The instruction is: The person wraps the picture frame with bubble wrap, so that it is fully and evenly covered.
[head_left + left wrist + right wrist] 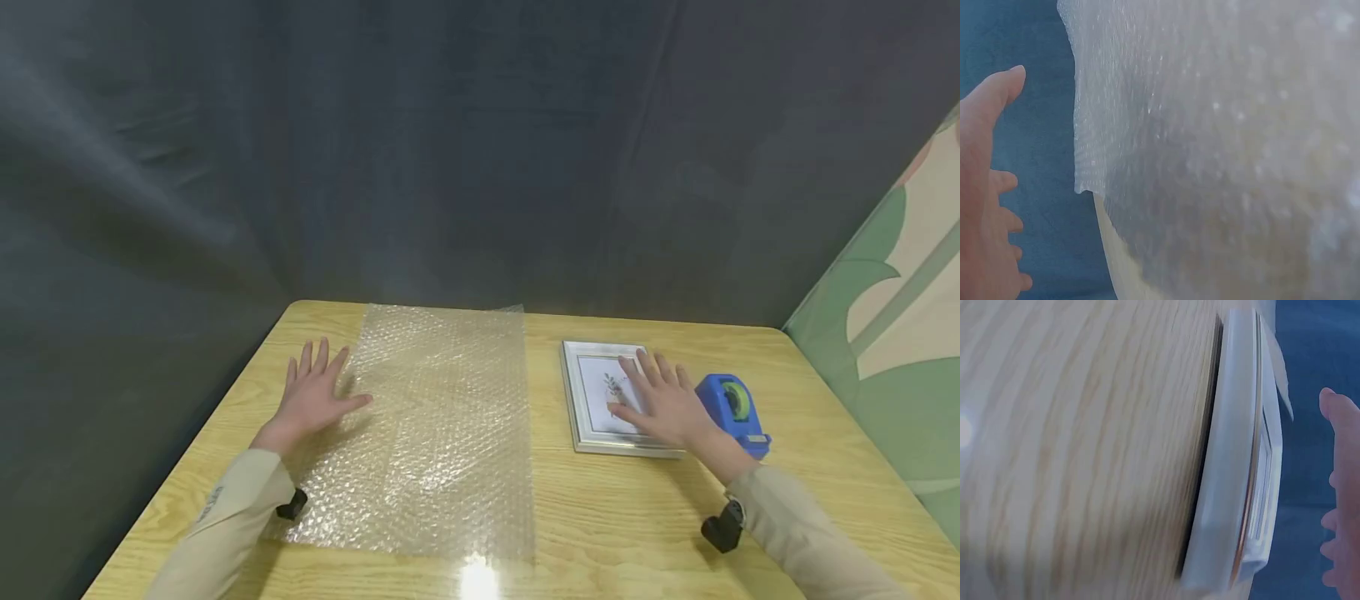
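A sheet of bubble wrap [442, 417] lies flat on the left half of the table. My left hand [311, 402] is over its left edge, fingers spread and holding nothing; the left wrist view shows the hand [985, 187] beside the sheet [1210, 125]. On the right lies a picture frame [588, 442], silver-white with a plant print inside. Above its right side my right hand [667, 404] is spread with nothing in it, covering part of the print. In the right wrist view the picture frame's side [1219, 487] shows close up, with the hand [1346, 487] raised off it.
A blue tape dispenser [718, 404] with a green roll stands just right of the picture frame, partly behind the right hand. The wooden table [615, 525] ends at a dark curtain [480, 167]. A patterned panel [892, 333] borders the right side.
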A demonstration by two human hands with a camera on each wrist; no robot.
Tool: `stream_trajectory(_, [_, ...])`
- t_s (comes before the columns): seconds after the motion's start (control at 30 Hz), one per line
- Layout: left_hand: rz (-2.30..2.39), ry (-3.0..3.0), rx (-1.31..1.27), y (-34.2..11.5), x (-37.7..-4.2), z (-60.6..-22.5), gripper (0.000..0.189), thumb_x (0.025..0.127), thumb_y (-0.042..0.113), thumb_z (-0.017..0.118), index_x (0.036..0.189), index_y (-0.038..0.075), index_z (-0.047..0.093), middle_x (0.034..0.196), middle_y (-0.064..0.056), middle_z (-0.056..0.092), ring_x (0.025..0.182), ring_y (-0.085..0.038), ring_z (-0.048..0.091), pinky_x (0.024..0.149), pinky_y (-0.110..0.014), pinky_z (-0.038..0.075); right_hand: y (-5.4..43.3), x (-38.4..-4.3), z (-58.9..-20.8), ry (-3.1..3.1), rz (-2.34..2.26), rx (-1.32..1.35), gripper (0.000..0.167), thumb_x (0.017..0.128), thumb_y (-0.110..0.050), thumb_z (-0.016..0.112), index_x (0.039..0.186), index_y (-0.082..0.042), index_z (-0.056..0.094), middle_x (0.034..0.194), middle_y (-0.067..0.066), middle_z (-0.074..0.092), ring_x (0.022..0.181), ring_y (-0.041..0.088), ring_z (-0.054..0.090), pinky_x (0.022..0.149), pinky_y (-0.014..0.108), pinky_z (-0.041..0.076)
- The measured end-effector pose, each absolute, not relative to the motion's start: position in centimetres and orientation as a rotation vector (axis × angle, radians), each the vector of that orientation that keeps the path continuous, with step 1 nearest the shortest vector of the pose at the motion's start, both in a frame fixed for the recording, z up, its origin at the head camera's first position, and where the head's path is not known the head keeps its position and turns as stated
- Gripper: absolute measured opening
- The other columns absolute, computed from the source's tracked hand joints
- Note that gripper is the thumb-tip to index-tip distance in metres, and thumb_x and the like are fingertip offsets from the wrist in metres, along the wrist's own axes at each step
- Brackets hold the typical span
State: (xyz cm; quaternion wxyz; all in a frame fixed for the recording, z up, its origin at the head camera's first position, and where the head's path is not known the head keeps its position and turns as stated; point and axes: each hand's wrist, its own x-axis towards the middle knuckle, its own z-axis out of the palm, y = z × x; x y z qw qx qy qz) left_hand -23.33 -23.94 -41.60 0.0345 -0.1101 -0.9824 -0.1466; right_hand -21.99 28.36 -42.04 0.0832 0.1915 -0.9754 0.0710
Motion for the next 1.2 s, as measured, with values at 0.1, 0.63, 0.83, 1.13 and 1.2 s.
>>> stream_trajectory(0.1, [-0.489,-3.005,-0.359,-24.0,-23.0,-41.4,0.093,0.079,0.058,0.056,0.143,0.001,0.021,0.147,-0.028,-0.001,0.133,-0.042,-0.012,0.105,-0.061,-0.003,27.5,-21.9,-42.1,-2.891,0.200,0.626,0.080,0.083,-0.053,0.053,0.141,-0.004,0.028,0.144,0.027,0.022,0.130,0.047,0.017,0.101,0.064,0.015])
stream_trajectory(0.63, [-0.720,-3.037,-0.215,-24.7,-21.0,-41.8,0.086,0.082,0.038,0.063,0.140,-0.007,0.020,0.141,-0.035,0.016,0.123,-0.056,0.019,0.092,-0.068,0.026,19.5,-20.8,-42.5,-2.871,0.823,0.852,0.087,0.082,-0.047,0.060,0.145,-0.006,0.017,0.148,0.017,0.019,0.132,0.036,0.024,0.104,0.054,0.026])
stream_trajectory(0.83, [-0.841,-3.074,-0.154,-24.9,-20.7,-42.5,0.087,0.082,0.037,0.064,0.140,-0.007,0.019,0.142,-0.035,0.014,0.123,-0.056,0.018,0.092,-0.069,0.026,17.6,-20.7,-43.2,-2.839,1.071,0.840,0.084,0.081,-0.032,0.066,0.143,0.001,0.018,0.145,0.023,0.023,0.129,0.039,0.028,0.104,0.052,0.027])
stream_trajectory(1.13, [-0.891,-3.085,-0.097,-24.9,-20.6,-42.8,0.079,0.085,0.030,0.061,0.139,-0.011,0.020,0.140,-0.034,0.021,0.124,-0.052,0.022,0.099,-0.062,0.025,15.9,-21.0,-44.2,-2.795,1.424,0.692,0.076,0.083,-0.019,0.065,0.140,0.006,0.022,0.141,0.026,0.029,0.119,0.041,0.041,0.094,0.051,0.040])
stream_trajectory(1.2, [-0.906,-3.083,-0.079,-24.9,-20.6,-42.9,0.077,0.086,0.028,0.060,0.138,-0.012,0.021,0.138,-0.035,0.024,0.124,-0.051,0.024,0.100,-0.060,0.026,15.6,-21.1,-44.2,-2.774,1.522,0.654,0.074,0.084,-0.017,0.064,0.139,0.007,0.021,0.140,0.027,0.030,0.118,0.042,0.042,0.093,0.049,0.042])
